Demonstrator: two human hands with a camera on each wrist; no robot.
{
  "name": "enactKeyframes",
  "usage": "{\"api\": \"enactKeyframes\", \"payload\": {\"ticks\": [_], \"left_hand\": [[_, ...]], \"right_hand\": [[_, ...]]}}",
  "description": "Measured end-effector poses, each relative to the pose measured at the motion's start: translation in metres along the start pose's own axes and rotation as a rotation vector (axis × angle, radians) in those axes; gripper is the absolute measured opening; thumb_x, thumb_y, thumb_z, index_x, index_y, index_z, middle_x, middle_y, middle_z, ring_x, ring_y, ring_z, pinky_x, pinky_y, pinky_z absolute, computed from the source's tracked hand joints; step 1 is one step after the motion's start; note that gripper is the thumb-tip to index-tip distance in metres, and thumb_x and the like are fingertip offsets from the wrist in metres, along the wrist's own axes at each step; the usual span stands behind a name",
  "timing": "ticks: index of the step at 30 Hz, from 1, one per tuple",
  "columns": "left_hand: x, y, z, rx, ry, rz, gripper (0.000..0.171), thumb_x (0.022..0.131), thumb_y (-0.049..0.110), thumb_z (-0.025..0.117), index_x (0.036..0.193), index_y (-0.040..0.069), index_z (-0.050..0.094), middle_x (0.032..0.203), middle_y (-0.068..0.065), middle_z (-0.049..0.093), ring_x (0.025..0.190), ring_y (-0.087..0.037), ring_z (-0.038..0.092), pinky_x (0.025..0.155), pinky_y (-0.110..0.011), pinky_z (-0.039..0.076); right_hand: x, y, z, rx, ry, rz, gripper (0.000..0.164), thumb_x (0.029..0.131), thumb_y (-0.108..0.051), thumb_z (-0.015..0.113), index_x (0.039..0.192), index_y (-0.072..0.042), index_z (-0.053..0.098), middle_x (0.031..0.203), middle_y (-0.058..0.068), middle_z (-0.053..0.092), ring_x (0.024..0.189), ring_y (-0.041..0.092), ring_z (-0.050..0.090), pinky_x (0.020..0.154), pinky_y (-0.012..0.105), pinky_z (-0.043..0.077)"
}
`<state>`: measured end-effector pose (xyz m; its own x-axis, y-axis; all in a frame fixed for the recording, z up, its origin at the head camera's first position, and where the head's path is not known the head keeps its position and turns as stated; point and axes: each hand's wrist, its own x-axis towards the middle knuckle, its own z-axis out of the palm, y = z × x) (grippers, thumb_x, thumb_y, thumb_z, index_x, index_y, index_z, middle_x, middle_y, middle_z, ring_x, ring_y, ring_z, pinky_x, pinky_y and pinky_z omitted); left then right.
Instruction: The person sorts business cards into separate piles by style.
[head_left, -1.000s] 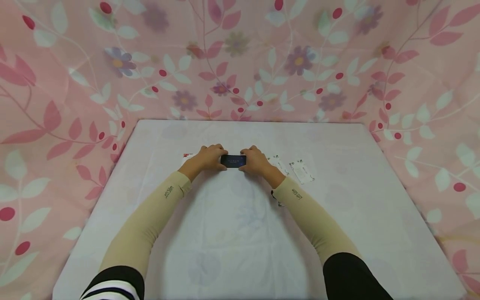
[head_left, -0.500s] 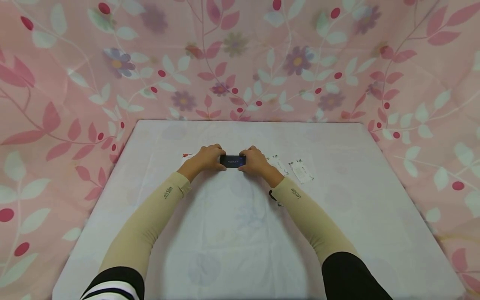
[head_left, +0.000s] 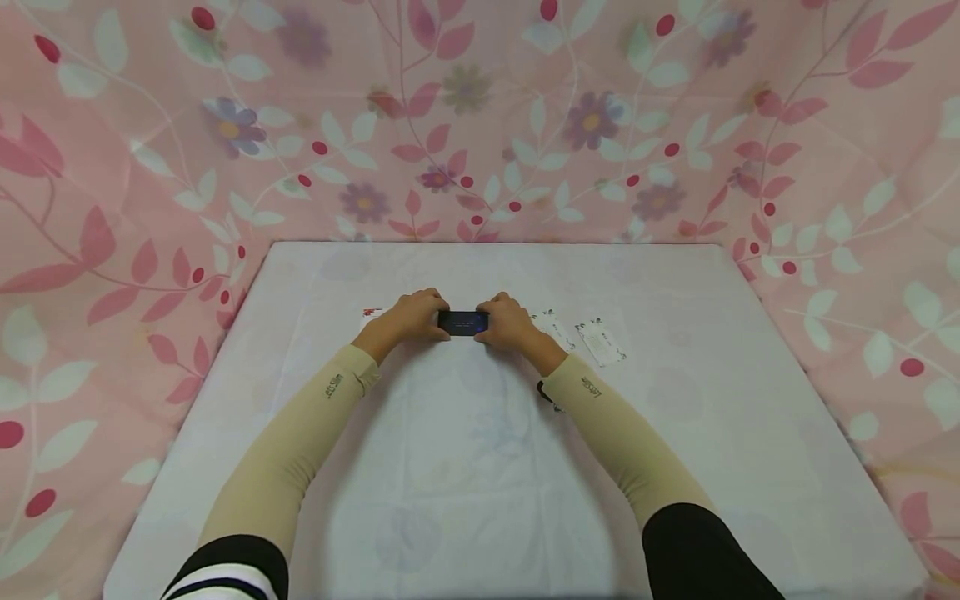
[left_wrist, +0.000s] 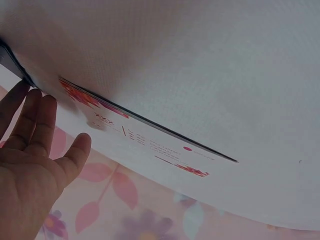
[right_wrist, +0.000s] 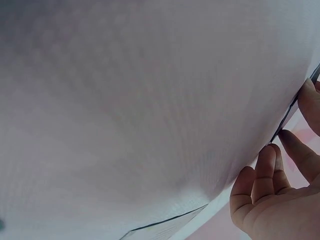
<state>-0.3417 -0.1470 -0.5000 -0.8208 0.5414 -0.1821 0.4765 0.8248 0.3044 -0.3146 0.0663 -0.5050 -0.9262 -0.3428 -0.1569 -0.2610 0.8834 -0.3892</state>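
Note:
A small dark phone (head_left: 463, 323), with a faint row of pale marks on its face, lies lengthwise between both hands near the middle of the table. At its left end my left hand (head_left: 412, 317) grips it, thumb at the near edge and fingers at the far one. My right hand (head_left: 513, 323) pinches the opposite end the same way. Only a dark corner of the phone (left_wrist: 12, 62) shows in the left wrist view, by the fingertips. Beside that hand lies a white printed card (left_wrist: 150, 140) with red patterns, mostly hidden by the hand in the head view.
Two white cards with leafy borders lie right of my right hand, a nearer-to-hand card (head_left: 553, 329) and an outer card (head_left: 602, 342). A dark-edged item (head_left: 542, 390) is partly hidden under my right forearm. Pink floral cloth (head_left: 465, 125) hangs behind the white-covered table (head_left: 450, 500).
Both hands keep the same hold on the phone. The whole head view has shifted very slightly; nothing else has visibly moved.

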Motion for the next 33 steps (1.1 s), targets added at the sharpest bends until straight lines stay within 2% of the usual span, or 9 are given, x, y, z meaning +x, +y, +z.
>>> {"api": "enactKeyframes", "payload": {"ticks": [16,25,33], "left_hand": [[-0.0047,0.0023,-0.0039,0.006,0.017,0.011,0.058,0.081,0.036,0.081,0.127,0.004,0.064,0.132,-0.016,0.058,0.122,-0.034,0.054,0.100,-0.054,0.044],[-0.0048,0.0042,-0.0044,0.020,0.003,-0.009,0.059,0.083,0.037,0.079,0.129,0.005,0.063,0.136,-0.014,0.056,0.125,-0.034,0.053,0.103,-0.053,0.042],[-0.0032,0.0032,-0.0028,-0.035,0.009,0.030,0.058,0.082,0.029,0.081,0.128,-0.001,0.062,0.132,-0.018,0.057,0.124,-0.031,0.053,0.110,-0.044,0.040]], "right_hand": [[-0.0020,-0.0019,-0.0010,0.005,0.001,-0.003,0.058,0.087,-0.034,0.075,0.138,-0.011,0.058,0.133,0.015,0.051,0.117,0.029,0.051,0.105,0.045,0.042],[-0.0022,-0.0027,-0.0011,0.013,-0.005,0.009,0.058,0.088,-0.033,0.075,0.138,-0.011,0.057,0.135,0.014,0.049,0.118,0.029,0.051,0.105,0.045,0.042],[-0.0030,-0.0019,-0.0009,0.002,-0.001,0.005,0.060,0.088,-0.034,0.075,0.140,-0.011,0.055,0.136,0.015,0.050,0.119,0.030,0.051,0.105,0.045,0.042]]}}
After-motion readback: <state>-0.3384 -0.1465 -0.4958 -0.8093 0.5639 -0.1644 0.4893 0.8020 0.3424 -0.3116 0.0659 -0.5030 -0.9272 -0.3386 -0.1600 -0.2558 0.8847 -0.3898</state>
